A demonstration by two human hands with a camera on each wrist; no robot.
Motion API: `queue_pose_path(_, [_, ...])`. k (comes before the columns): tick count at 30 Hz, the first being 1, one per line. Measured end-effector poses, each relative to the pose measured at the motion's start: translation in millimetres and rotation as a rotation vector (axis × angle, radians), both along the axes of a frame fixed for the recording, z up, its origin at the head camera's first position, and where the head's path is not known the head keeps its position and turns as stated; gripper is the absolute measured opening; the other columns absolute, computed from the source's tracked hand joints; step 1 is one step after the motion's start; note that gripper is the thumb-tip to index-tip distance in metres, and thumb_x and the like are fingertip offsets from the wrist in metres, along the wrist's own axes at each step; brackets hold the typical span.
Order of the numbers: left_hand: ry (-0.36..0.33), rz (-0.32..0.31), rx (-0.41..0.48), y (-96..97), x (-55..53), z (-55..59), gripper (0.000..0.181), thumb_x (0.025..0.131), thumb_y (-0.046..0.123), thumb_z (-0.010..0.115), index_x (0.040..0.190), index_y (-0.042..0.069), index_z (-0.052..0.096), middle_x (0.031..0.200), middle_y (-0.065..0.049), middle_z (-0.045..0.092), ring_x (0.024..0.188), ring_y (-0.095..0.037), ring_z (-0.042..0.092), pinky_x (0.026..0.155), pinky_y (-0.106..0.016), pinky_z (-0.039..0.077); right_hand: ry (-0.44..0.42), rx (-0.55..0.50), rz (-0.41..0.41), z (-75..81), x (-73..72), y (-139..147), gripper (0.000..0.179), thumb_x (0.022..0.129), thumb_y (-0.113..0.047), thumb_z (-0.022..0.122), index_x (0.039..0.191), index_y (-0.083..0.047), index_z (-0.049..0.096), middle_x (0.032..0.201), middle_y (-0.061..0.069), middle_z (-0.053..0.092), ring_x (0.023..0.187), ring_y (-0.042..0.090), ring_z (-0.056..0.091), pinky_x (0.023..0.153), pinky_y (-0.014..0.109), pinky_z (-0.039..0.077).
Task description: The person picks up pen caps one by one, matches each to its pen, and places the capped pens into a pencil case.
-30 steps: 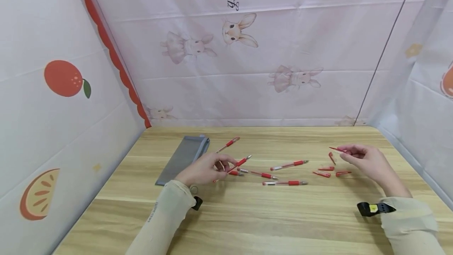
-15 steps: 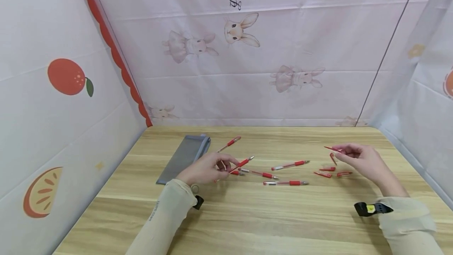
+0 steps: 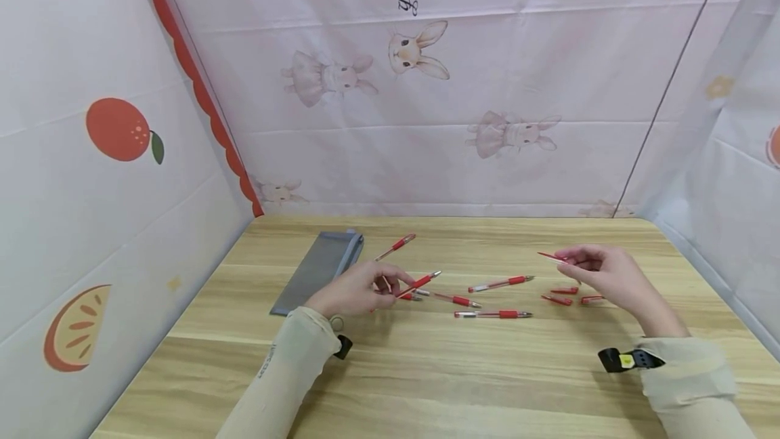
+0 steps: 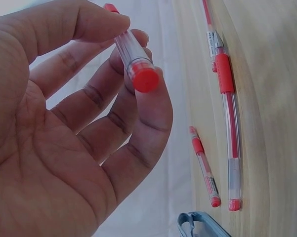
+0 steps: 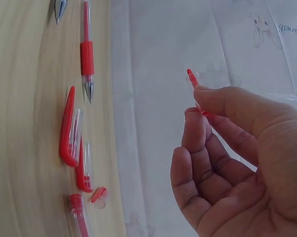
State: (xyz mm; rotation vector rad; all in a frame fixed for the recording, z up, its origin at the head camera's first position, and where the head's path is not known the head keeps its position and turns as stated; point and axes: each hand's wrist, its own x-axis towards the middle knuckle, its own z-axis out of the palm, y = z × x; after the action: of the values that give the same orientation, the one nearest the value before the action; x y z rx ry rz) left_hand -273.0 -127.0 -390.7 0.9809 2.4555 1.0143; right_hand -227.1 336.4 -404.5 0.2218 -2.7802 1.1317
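Red gel pen, red pen cap — 1 per hand
Left hand pinches the pen; right hand pinches the cap.

head view bright, soft shadows on table toward 6 o'clock. left wrist view: hand shaded, brightest toward 12.

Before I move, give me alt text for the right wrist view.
The right hand pinches a red cap, the pale wall cloth behind it. At the picture's left, other caps and two pens lie on the table.
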Motion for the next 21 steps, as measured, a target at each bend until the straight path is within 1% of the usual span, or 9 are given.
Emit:
queue_pose_path(5, [0.004, 0.002, -0.008, 0.2, 1.4, 2.7, 0.035, 0.099, 0.002, 0.070, 0.128, 0.020, 0.077, 0.107, -0.012, 0.075, 0.088, -0.018, 0.064, 0.074, -0.028, 0.054, 0.013, 0.005, 0.018, 2.8, 0.0, -8.6, 0.034, 0.101, -0.027, 0.077, 0.126, -0.003, 0.075, 0.105, 0.010, 0.077, 0.085, 0.002, 0.070, 0.071, 0.020, 0.056])
queue_pose_path(8, [0.007, -0.001, -0.010, 0.5, 0.9, 2.8, 0.035, 0.099, 0.001, 0.070, 0.128, 0.019, 0.077, 0.107, -0.013, 0.075, 0.088, -0.017, 0.063, 0.074, -0.028, 0.053, 0.016, 0.000, 0.026, 3.9, -0.3, -14.0, 0.034, 0.100, -0.026, 0.078, 0.126, -0.004, 0.075, 0.104, 0.009, 0.077, 0.084, 0.003, 0.070, 0.071, 0.019, 0.056])
queue_pose_path(15, [0.007, -0.024, 0.004, 1.4, 1.3, 2.7, 0.034, 0.099, -0.001, 0.068, 0.129, 0.014, 0.077, 0.109, -0.016, 0.075, 0.091, -0.016, 0.065, 0.083, -0.029, 0.055, 0.020, -0.004, 0.044, 7.0, 0.3, -26.4, 0.033, 0.099, -0.026, 0.080, 0.123, -0.004, 0.076, 0.103, 0.008, 0.078, 0.083, 0.000, 0.068, 0.070, 0.021, 0.057])
queue_pose_path(21, [0.010, -0.041, 0.009, 2.5, 2.5, 3.5, 0.032, 0.100, -0.002, 0.068, 0.128, 0.010, 0.077, 0.109, -0.017, 0.075, 0.091, -0.016, 0.066, 0.083, -0.028, 0.056, 0.046, 0.001, 0.084, 8.7, 0.9, -36.9, 0.028, 0.099, -0.024, 0.080, 0.118, -0.004, 0.077, 0.101, 0.007, 0.077, 0.082, 0.000, 0.067, 0.071, 0.021, 0.057])
